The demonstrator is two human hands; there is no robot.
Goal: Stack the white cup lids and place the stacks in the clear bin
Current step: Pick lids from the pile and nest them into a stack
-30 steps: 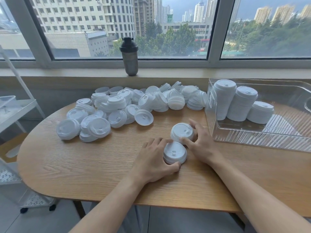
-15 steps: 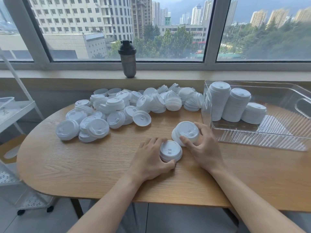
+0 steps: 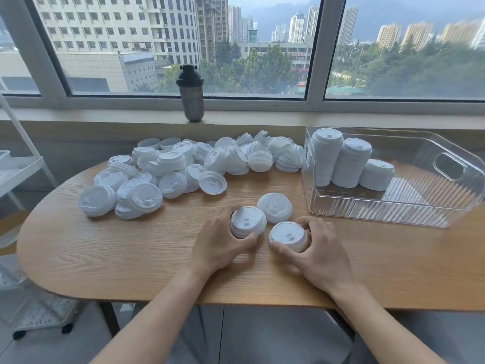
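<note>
- Your left hand (image 3: 219, 243) grips a short stack of lids (image 3: 248, 224) on the counter (image 3: 105, 253), fingers and thumb curled round its rim.
- Your right hand (image 3: 319, 249) pinches a second small stack (image 3: 288, 236) just beside the first; the two stacks are close but not touching.
- A second ago your right hand was further back, on a stack nearer the bin; it has since brought lids forward to sit beside the left-hand stack, and one loose lid (image 3: 274, 207) now lies behind both.
- That probably means you are about to set the right-hand lids on the left-hand stack to make it taller.
- The clear bin (image 3: 446, 203) stands to your right on the counter and holds three stacks (image 3: 349, 164), two tall and one short.
- A large heap of loose lids (image 3: 183, 169) waits at the back of the counter, so most of the job is left.
- A dark shaker bottle (image 3: 193, 94) stands on the window sill.
- No brand or writing can be read on the lids, bin or bottle.
</note>
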